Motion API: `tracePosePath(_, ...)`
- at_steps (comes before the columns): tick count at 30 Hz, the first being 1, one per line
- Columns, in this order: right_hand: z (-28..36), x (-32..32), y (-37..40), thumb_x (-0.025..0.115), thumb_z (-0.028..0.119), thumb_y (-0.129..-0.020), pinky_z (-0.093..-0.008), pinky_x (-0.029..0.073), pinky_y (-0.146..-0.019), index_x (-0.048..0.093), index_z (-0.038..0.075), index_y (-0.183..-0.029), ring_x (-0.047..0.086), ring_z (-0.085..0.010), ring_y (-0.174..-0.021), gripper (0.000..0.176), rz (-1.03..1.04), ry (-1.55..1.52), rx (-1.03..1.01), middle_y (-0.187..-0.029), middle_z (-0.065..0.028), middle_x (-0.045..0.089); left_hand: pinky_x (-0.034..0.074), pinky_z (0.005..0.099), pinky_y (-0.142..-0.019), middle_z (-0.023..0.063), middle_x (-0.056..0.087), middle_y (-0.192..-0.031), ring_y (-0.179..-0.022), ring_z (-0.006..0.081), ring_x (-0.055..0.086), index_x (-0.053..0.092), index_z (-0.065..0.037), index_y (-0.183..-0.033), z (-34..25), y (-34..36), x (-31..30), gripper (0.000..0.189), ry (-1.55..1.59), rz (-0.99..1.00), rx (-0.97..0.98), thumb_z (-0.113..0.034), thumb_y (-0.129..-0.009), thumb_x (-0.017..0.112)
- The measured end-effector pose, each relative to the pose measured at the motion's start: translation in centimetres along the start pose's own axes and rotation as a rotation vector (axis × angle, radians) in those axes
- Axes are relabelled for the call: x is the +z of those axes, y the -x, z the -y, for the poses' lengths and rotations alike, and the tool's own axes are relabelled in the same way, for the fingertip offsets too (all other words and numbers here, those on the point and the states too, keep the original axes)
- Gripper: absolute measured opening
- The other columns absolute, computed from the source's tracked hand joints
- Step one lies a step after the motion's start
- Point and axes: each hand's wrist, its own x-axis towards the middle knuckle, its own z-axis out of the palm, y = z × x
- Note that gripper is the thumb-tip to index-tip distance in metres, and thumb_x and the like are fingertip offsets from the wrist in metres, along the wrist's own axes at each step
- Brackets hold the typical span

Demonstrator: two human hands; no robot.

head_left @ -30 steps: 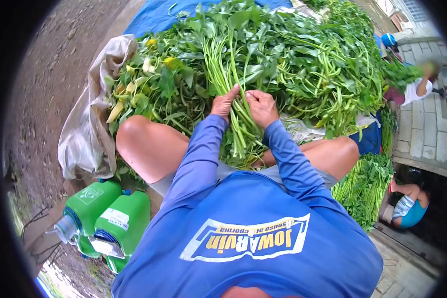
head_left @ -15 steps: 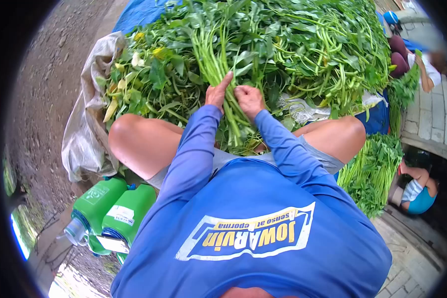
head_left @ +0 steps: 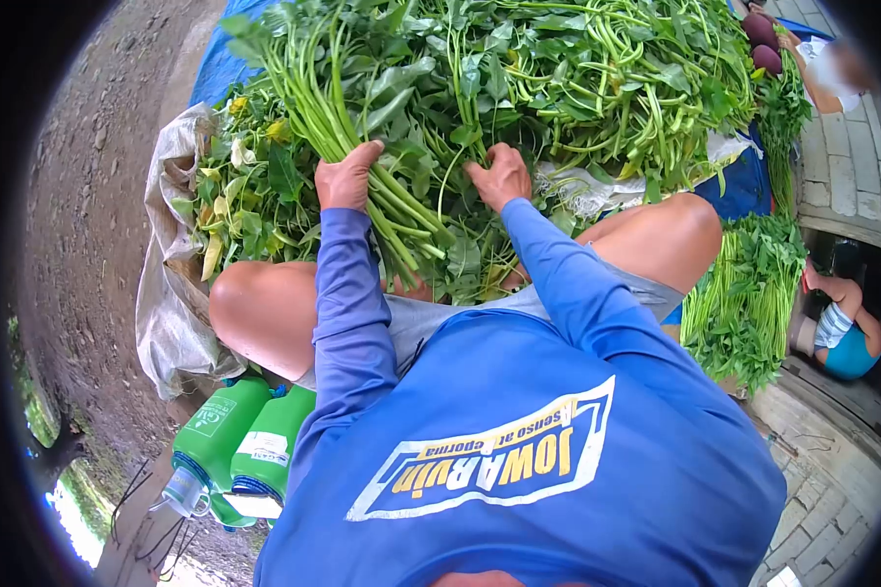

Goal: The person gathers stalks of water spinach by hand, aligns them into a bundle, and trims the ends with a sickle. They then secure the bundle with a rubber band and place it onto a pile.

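The hands have come apart since a moment ago. The left hand (head_left: pixel 346 178) has swung the bunch of water spinach (head_left: pixel 308 83) out to the left, and the right hand (head_left: pixel 500 174) has let go and dropped onto the pile of greens (head_left: pixel 597 78).

The left hand is closed tight round the stalks, holding them up over the pile, in front of the left knee (head_left: pixel 255 308). I cannot tell if the right hand's bent fingers pinch a stalk or just rest there.

With only one hand holding, some stalks could slide out or snap – the leafy tops look heavy and lean far out.

The stalks are long, thin and pale green, with pointed leaves. Beside the pile lie a grey sack (head_left: pixel 166 293) and two green jugs (head_left: pixel 225 430).
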Motion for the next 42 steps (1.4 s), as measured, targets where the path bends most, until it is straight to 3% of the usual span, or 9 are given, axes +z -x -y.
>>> tracePosePath(10,-0.8,-4.4,-3.4,0.056,0.027,-0.091,-0.0535,0.053,-0.094,0.056,0.006,-0.136,0.068,-0.0492,-0.106,0.05,-0.079,0.082,0.019,-0.113,-0.0326,0.07,0.057,0.0337,-0.056,0.0101,0.071,-0.08,-0.061,0.0202,0.068,0.07,0.004,-0.097,-2.6,-0.3,-2.2,0.025,0.091,-0.058,-0.046,-0.008,-0.08,0.084)
tracePosePath(14,-2.9,-3.7,-5.7,0.056,0.025,-0.093,-0.0511,0.054,-0.094,0.067,0.005,-0.125,0.068,-0.0482,-0.103,0.039,-0.192,0.008,-0.036,-0.114,-0.0281,0.071,0.056,0.0336,-0.057,0.0101,0.071,-0.08,-0.062,0.0199,0.068,0.071,0.004,-0.094,-2.6,-1.0,-2.7,0.023,0.119,-0.058,-0.073,-0.009,-0.08,0.084)
tracePosePath(18,-0.1,-7.7,-4.7,0.063,0.043,-0.099,-0.0419,0.055,-0.088,0.073,0.006,-0.119,0.073,-0.0352,-0.096,0.043,-0.105,-0.298,0.055,-0.104,-0.0164,0.076,0.056,0.033,-0.06,0.0104,0.072,-0.08,-0.063,0.0198,0.068,0.073,0.005,-0.092,-1.7,-1.4,-2.0,0.023,0.115,-0.046,-0.052,-0.011,-0.08,0.084)
tracePosePath(20,0.1,-10.5,-5.8,0.068,0.034,-0.1,-0.0331,0.052,-0.071,0.074,0.005,-0.116,0.064,-0.0154,-0.071,0.034,-0.069,-0.317,-0.069,-0.081,-0.0053,0.07,0.057,0.0323,-0.06,0.0106,0.072,-0.08,-0.064,0.0196,0.068,0.072,0.005,-0.091,-1.7,-0.9,-1.3,0.024,0.128,0.0,-0.097,-0.012,-0.08,0.084)
tracePosePath(22,0.9,-12.9,-6.3,0.07,0.028,-0.099,-0.0295,0.049,-0.065,0.075,0.002,-0.113,0.055,-0.0103,-0.066,0.029,-0.102,-0.496,-0.176,-0.076,-0.0015,0.065,0.057,0.0328,-0.059,0.0102,0.07,-0.074,-0.062,0.0198,0.069,0.072,0.001,-0.085,-1.3,-0.6,-0.7,0.028,0.072,0.055,-0.068,-0.023,-0.081,0.085)
tracePosePath(27,5.4,-20.0,-5.3,0.07,0.021,-0.099,-0.0224,0.049,-0.051,0.068,-0.002,-0.123,0.06,-0.0076,-0.058,0.033,-0.117,-0.667,-0.083,-0.084,-0.0054,0.071,0.054,0.0315,-0.065,0.0063,0.072,-0.081,-0.066,0.0162,0.066,0.073,0.0,-0.091,0.4,-0.5,1.2,0.023,0.052,0.133,-0.104,-0.015,-0.077,0.084)
tracePosePath(34,9.9,-22.5,-7.2,0.069,0.017,-0.099,-0.0245,0.048,-0.05,0.064,0.001,-0.129,0.06,-0.0086,-0.059,0.035,-0.214,-0.622,-0.33,-0.083,-0.0045,0.069,0.057,0.0336,-0.068,0.01,0.075,-0.088,-0.071,0.0181,0.069,0.076,0.004,-0.098,2.0,-0.4,3.2,0.028,0.022,0.175,-0.056,-0.012,-0.077,0.084)
tracePosePath(38,12.9,-19.6,-5.5,0.07,0.014,-0.095,-0.0272,0.053,-0.055,0.065,0.003,-0.126,0.066,-0.0117,-0.063,0.033,-0.098,-0.538,-0.38,-0.079,-0.0048,0.068,0.058,0.0348,-0.064,0.0106,0.075,-0.085,-0.066,0.0199,0.069,0.075,0.006,-0.094,3.5,-0.4,4.1,0.028,0.124,0.184,-0.136,-0.015,-0.079,0.085)
tracePosePath(42,10.7,-10.9,1.4,0.073,0.022,-0.092,-0.034,0.058,-0.065,0.063,0.003,-0.123,0.073,-0.0181,-0.072,0.038,0.303,-0.37,-0.238,-0.084,-0.0114,0.073,0.059,0.0375,-0.063,0.0116,0.073,-0.082,-0.065,0.0223,0.07,0.072,0.006,-0.095,5.1,0.0,5.2,0.029,0.298,0.232,-0.304,-0.016,-0.079,0.084)
